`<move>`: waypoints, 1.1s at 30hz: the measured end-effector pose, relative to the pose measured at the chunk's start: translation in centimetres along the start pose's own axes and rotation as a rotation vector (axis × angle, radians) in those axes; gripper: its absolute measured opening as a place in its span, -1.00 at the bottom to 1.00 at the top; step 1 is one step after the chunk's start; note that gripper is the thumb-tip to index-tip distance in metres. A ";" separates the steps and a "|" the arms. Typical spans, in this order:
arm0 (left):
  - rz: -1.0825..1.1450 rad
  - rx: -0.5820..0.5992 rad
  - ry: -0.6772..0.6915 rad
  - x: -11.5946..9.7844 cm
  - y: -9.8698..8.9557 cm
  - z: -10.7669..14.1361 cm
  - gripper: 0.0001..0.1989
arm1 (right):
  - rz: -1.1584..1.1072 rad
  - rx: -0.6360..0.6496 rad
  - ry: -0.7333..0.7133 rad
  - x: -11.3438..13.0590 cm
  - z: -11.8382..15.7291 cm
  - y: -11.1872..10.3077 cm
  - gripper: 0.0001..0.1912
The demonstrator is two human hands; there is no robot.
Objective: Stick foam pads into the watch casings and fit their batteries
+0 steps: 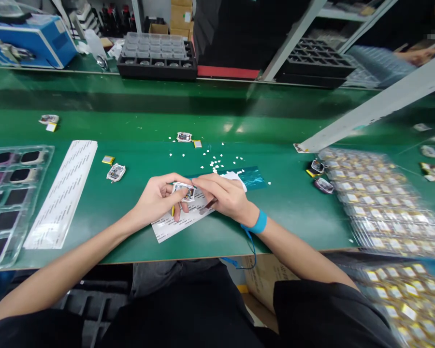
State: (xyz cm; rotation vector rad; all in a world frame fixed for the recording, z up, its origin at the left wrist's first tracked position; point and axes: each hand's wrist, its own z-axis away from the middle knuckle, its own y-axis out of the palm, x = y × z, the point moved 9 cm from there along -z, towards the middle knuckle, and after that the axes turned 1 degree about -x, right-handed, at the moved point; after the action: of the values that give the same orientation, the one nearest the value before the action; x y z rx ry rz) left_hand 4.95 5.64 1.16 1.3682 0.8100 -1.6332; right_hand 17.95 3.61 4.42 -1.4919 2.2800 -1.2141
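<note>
My left hand (pixel 163 195) grips a white smartwatch case (pixel 183 192), its back off and the circuit parts showing, thumb across the inside. A yellow-edged battery (pixel 173 210) hangs below that case, partly behind the fingers. Close against the case's right side, my right hand (pixel 223 193) is closed, with a thin dark tool that looks like tweezers (pixel 208 205) sticking out under it. Its fingertips meet the case's edge; the tool's tip is hidden. Beneath both hands lies a printed white adhesive sheet (pixel 170 229), and a blue film strip (pixel 255 178) is just behind.
Small white scraps (pixel 214 163) are scattered behind the hands. Open watch cases with batteries lie around, one at left (pixel 116 172). A long white sheet (pixel 63 193) and a clear tray (pixel 12 203) are left. Stacked battery trays (pixel 380 203) stand right, by a slanted white post (pixel 369 96).
</note>
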 end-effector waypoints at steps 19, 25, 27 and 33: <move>-0.068 -0.153 0.049 0.3 -0.7 0.1 -0.78 | 0.179 0.120 -0.105 0.4 0.0 0.3 -0.66; -0.294 -0.234 0.245 -0.9 -0.4 1.1 -0.85 | 0.312 0.089 -0.138 2.3 -0.1 0.3 -0.66; -0.367 -0.254 0.315 -1.3 -0.1 1.5 -0.89 | 0.369 0.088 -0.151 3.1 -0.2 0.3 -0.67; -0.381 -0.323 0.449 -1.5 -0.3 2.1 -0.93 | 0.371 0.140 -0.147 3.7 -0.1 1.0 -0.64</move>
State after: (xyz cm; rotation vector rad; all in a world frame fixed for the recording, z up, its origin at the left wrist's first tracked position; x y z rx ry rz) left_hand 3.89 4.25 3.02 1.4202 1.6075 -1.3925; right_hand 15.44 0.74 4.84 -1.0150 2.1944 -1.0892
